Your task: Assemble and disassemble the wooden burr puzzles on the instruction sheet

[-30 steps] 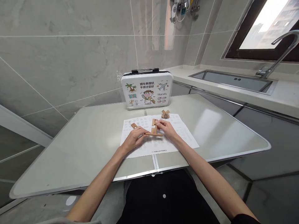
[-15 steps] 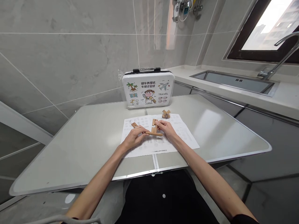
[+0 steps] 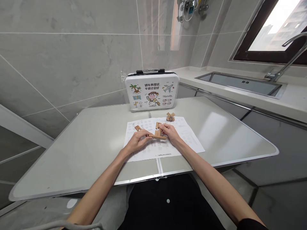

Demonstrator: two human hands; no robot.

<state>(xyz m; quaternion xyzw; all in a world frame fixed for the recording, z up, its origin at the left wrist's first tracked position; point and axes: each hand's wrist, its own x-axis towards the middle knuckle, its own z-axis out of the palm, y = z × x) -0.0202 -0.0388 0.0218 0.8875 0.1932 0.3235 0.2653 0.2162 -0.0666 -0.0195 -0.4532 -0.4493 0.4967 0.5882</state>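
Observation:
My left hand (image 3: 138, 140) pinches the left end of a flat wooden puzzle bar (image 3: 159, 137) above a printed sheet (image 3: 187, 140). In my right hand (image 3: 169, 131) is a notched wooden puzzle piece (image 3: 158, 127), gripped near its upper right side. Its lower end meets the bar, making a T or L shape; whether they interlock I cannot tell. Another wooden piece with a hole (image 3: 137, 128) lies on the sheet behind my left hand, partly covered by it. Beyond my right hand, at the sheet's far edge, sits a small cross-shaped wooden puzzle (image 3: 170, 117).
A white cartoon-printed case (image 3: 152, 92) with a black handle stands at the back of the folding table (image 3: 91, 143). To the right is a counter (image 3: 216, 81) with a sink (image 3: 240, 83) and a faucet (image 3: 285, 65). A grey tiled wall rises behind.
The bar has tilted slightly in my fingers, and the notched piece has shifted a little with it. Both hands stay almost in place.

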